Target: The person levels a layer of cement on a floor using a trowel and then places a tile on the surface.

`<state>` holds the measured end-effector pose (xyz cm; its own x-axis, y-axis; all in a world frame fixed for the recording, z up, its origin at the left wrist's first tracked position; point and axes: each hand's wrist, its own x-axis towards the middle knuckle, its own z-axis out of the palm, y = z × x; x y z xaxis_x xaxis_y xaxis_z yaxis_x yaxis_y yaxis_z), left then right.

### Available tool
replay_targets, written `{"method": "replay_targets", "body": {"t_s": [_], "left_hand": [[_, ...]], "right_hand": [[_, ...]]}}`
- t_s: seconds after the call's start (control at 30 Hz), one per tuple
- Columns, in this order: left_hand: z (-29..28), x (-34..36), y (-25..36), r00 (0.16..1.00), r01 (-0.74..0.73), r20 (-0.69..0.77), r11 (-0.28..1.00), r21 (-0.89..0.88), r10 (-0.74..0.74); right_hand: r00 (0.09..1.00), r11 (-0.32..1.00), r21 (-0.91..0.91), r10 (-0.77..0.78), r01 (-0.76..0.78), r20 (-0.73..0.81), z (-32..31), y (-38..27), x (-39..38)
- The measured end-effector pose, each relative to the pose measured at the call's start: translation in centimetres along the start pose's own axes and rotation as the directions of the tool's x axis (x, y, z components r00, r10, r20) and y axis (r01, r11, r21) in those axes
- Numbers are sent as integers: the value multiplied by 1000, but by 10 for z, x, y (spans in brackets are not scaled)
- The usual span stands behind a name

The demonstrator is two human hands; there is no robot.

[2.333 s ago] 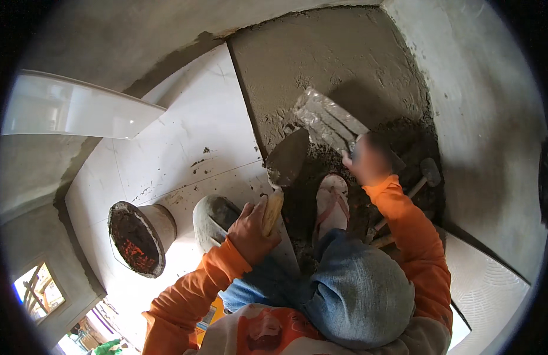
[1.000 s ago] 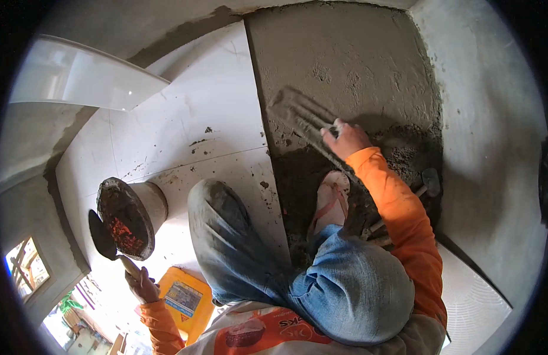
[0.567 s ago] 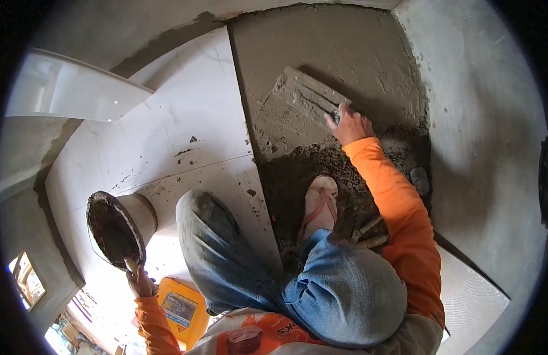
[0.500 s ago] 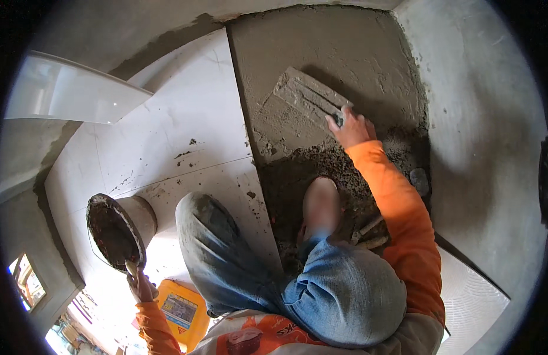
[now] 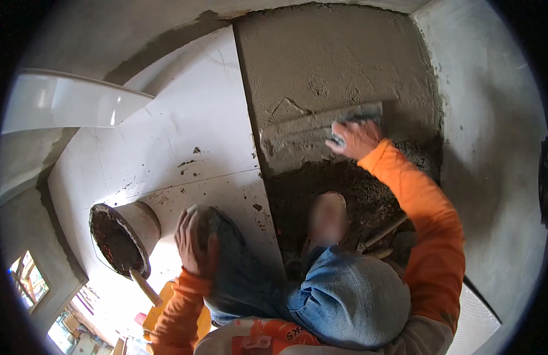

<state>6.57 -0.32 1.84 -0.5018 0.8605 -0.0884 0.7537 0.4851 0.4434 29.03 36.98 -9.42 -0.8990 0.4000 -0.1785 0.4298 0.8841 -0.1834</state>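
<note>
While the left grip [image 5: 194, 239] lies loosely over the left knee [image 5: 233, 260] with its fingers spread and pointing far, holding nothing, the right grip [image 5: 358, 137] is clenched around the handle of a long, flat float [image 5: 300, 142]. The float is on the grey mortar [image 5: 327, 47], toward the near edge of the smooth stretch, in front of the person. Most of its blade reaches out to the left of the right grip, with a shorter part showing on the far right side beyond the knuckles. Its long axis runs left to right across the mortar, slanting so that the right end sits farther off and the left end nearer. That left end points at the white tiles [image 5: 188, 112] and comes right up to their edge. The broad back of the blade, smeared with mortar, faces up; whether its whole underside touches the mortar cannot be told.

Nearer than the float, the mortar is dark and crumbly, and a foot [image 5: 328, 219], blurred, stands on it. To the right of the foot lies a tool handle [image 5: 381, 234], partly hidden near the orange right sleeve [image 5: 425, 204]. On the tiles to the left stands a bucket [image 5: 145, 222], left of the left grip, with a wooden handle [image 5: 146, 289] sticking out near its rim toward the person.
</note>
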Motion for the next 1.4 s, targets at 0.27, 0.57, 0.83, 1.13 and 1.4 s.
{"method": "replay_targets", "body": {"t_s": [0.27,0.57,0.83,1.13,1.4], "left_hand": [[23,41,-10,983,120,127,986,117,-135],[27,52,-7,979,126,141,981,150,-147],[24,51,-6,979,135,135,984,118,-151],[25,44,-9,985,114,118,988,108,-127],[28,41,-8,985,126,95,979,161,-142]], "right_hand": [[966,975,51,222,-217,-130,-42,48,54],[966,980,183,33,-83,256,-12,8,30],[808,806,140,586,-575,-60,-34,97,112],[885,593,689,440,-416,155,-43,-2,36],[774,593,593,627,-545,85,29,-66,17]]}}
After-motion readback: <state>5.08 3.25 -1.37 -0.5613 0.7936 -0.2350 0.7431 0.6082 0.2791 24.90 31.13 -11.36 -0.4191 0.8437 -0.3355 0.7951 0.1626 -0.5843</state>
